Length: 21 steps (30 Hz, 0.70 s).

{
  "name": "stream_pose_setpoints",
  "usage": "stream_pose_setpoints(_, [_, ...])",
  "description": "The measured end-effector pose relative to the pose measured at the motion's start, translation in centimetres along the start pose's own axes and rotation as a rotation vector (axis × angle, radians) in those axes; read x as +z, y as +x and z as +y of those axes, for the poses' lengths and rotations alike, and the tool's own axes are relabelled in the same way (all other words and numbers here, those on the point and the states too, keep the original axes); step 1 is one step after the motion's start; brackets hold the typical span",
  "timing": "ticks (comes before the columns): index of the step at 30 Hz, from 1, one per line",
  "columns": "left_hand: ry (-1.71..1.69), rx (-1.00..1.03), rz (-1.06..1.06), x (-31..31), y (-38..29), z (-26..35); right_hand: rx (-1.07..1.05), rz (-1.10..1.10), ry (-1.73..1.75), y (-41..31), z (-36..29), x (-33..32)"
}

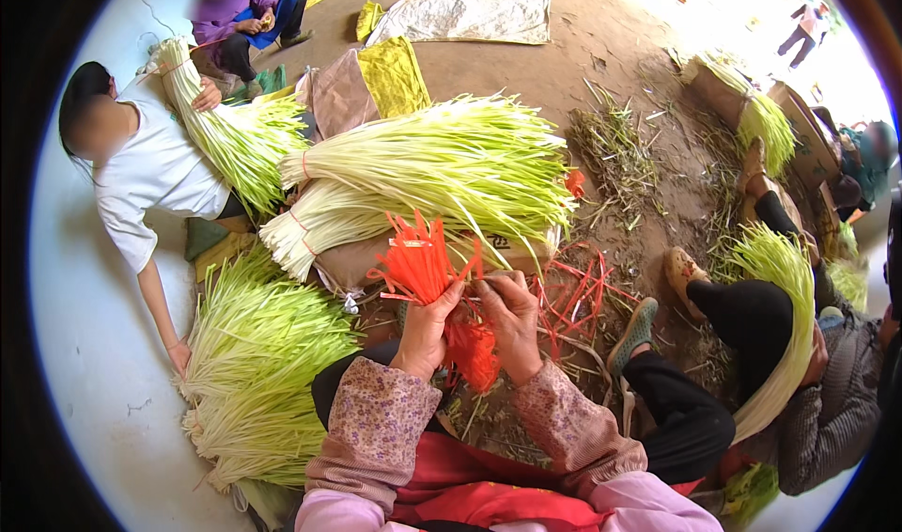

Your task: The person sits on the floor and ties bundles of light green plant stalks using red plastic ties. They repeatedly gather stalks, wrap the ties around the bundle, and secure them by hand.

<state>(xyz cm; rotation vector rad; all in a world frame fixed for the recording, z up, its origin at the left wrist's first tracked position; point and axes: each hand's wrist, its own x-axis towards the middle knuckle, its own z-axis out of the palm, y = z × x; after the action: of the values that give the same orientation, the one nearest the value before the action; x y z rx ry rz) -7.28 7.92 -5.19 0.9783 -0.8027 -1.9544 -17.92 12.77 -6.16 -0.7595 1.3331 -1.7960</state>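
Observation:
My left hand (431,329) is closed around a thick bunch of red plastic ribbon strips (417,258), whose cut ends fan out above the fist and whose lower part hangs between my hands. Beside it, my right hand (513,320) pinches a red strip between thumb and fingertips. Just beyond lie two large tied bundles of pale yellow-green leafy stalks, the upper one (430,151) partly over the lower one (324,222), resting on a box or padded support. Loose red strips (579,296) lie tangled on the ground to the right of my right hand.
More stalk bundles (268,363) are piled at left, touched by a co-worker in a white shirt (173,158) who holds another bundle. At right, a seated co-worker (831,384) holds stalks (786,334). Plant scraps (616,155) litter the dirt floor; a white sheet (468,9) lies farther back.

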Motion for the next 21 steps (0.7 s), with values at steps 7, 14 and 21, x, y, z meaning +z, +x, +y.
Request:
stream_pose_setpoints(7, [-0.103,-0.031,-0.065,-0.1,-0.1,0.3,-0.010,-0.051,-0.025,0.5,-1.3,1.5])
stream_pose_setpoints(14, [-0.083,-0.107,-0.146,0.0,0.1,0.3,0.184,-0.032,0.191,1.2,0.0,0.8])
stream_pose_setpoints(21, [0.002,-0.141,-0.108,-1.2,0.0,0.0,0.099,-0.077,-0.014,0.9,0.1,0.9])
